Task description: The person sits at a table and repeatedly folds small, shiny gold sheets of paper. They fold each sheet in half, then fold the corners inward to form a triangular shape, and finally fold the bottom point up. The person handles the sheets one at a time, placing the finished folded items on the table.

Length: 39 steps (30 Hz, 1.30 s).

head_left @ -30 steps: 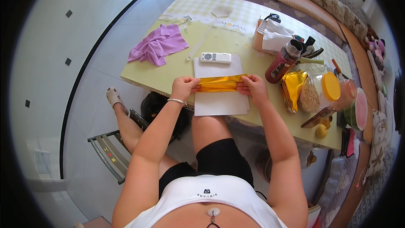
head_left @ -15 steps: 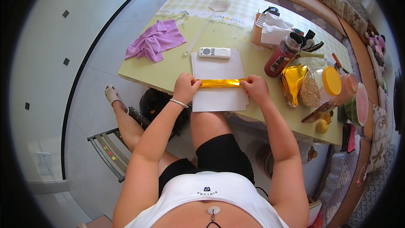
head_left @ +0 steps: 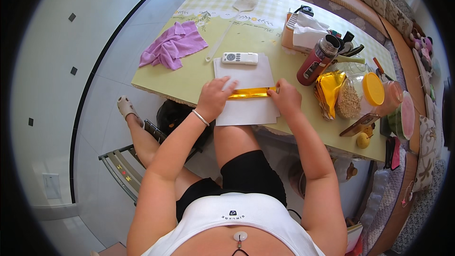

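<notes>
A folded strip of shiny gold foil paper [head_left: 250,93] lies across a stack of white paper [head_left: 246,114] near the table's front edge. My left hand [head_left: 214,97] rests over the strip's left end with its fingers stretched out over the white sheets; its palm hides that end. At the right end, my right hand [head_left: 286,96] pinches the foil between thumb and fingers. A white remote control [head_left: 240,58] lies on the stack's far part, beyond both hands.
A purple cloth [head_left: 175,46] and a white spatula [head_left: 226,33] lie to the left. Toward the right stand a tissue box [head_left: 288,35], a dark red flask [head_left: 316,61], more gold foil sheets [head_left: 330,90], a yellow-lidded jar [head_left: 350,102], a phone [head_left: 360,124] and a yellowish fruit [head_left: 363,140].
My left hand has let go of its pinch on the strip's left end, moved slightly right and spread its fingers over it. My right hand keeps hold of the other end.
</notes>
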Available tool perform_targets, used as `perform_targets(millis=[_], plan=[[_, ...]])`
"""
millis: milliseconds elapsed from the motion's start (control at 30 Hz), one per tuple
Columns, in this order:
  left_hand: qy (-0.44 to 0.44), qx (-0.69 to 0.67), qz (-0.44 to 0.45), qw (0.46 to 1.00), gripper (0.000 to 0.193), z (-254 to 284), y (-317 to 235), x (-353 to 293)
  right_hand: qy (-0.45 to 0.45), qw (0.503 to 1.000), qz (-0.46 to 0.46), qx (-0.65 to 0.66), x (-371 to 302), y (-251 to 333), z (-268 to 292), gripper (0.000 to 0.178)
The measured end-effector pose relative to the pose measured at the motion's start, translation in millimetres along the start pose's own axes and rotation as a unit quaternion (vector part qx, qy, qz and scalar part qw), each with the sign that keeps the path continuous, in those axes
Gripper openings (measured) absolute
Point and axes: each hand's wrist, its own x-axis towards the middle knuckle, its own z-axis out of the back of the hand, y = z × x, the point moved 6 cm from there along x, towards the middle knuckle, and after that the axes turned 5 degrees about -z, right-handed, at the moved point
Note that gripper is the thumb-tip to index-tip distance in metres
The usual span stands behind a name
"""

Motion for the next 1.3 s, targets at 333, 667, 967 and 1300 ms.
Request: perform_targets(millis=[333,667,967,1300], plan=[[0.178,0.065,-0.125,0.974,0.045,-27,-3,-9,-0.019,0.940,0.335,-0.058,-50,32,-49,0.068],[0.187,0.002,-0.035,0.982,0.040,12,16,-25,-0.044,0.926,0.343,-0.150,-28,17,-21,0.029],[0.118,0.036,-0.042,0.992,0.011,-51,-45,57,0.007,0.889,0.364,-0.278,1,51,-29,0.019],[0.036,-0.299,0.027,0.953,0.015,49,-2,54,-0.059,0.920,0.259,0.288,7,-22,29,0.098]])
